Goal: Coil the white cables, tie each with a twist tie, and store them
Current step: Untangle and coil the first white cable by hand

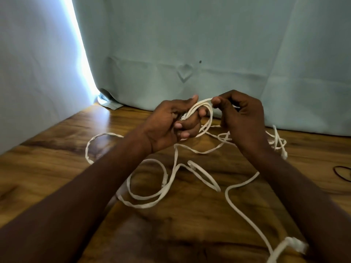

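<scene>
Nearest the camera, a white connector end (pixel 296 247) lies on the wooden worktop (pixel 47 168), with its lead running away up the surface. Beyond it the loose white cables (pixel 152 198) sprawl in open loops across the middle of the worktop, uncoiled and untied, so most of the work seems to be left.

Further on, both hands are raised over the tangle. The left hand (pixel 171 126) has its fingers curled round a small coil (pixel 203 114) of a few turns, holding it in place. The right hand (pixel 241 114) pinches a strand just beside the coil between thumb and fingers, apparently feeding on the next turn.

I judge this to be early coiling of the first cable. No twist tie can be made out, and no box, bag or other container shows, so nothing is stored yet. A dark thin loop (pixel 342 173) lies at the right edge; I cannot tell what it is. A pale curtain (pixel 209 44) hangs behind.
</scene>
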Motion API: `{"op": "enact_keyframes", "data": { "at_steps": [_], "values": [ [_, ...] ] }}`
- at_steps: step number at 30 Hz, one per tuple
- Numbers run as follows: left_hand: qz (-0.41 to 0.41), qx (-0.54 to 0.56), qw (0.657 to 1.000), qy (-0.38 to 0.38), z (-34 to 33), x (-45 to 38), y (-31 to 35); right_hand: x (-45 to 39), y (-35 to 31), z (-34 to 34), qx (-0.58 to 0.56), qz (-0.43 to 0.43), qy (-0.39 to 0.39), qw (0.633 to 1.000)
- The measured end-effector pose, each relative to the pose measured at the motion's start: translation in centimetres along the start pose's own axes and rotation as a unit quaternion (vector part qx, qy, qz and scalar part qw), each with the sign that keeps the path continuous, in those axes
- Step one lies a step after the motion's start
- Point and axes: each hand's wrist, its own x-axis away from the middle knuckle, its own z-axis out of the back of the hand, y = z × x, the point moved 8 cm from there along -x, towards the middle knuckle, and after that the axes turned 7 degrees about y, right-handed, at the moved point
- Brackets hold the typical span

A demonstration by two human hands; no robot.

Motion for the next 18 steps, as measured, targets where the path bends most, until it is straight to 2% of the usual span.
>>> {"op": "enact_keyframes", "data": {
  "at_steps": [2,6,9,11,14,16,18],
  "values": [
    [0.023,0.067,0.997,-0.012,-0.3,0.1,-0.4,0.0,1.1,-0.1,0.023,-0.026,-0.013,0.999],
    [0.008,0.227,0.974,-0.008,-0.3,0.0,-0.1,0.9,1.5,-2.3,0.157,0.03,-0.099,0.982],
    [-0.035,0.337,0.938,0.079,1.8,-0.4,0.5,2.0,1.3,-4.0,0.233,0.071,-0.158,0.957],
    [-0.051,0.355,0.923,0.137,3.6,-0.7,0.3,2.2,1.1,-4.4,0.277,0.091,-0.158,0.943],
    [-0.048,0.359,0.913,0.188,5.2,-0.9,-0.5,2.7,1.2,-5.0,0.311,0.088,-0.207,0.924],
    [-0.034,0.347,0.92,0.178,5.1,-1.0,-0.5,3.1,1.6,-5.3,0.326,0.064,-0.224,0.916],
    [-0.03,0.315,0.935,0.161,4.7,-1.0,-0.2,2.9,2.0,-5.1,0.319,0.041,-0.21,0.923]
  ]
}}
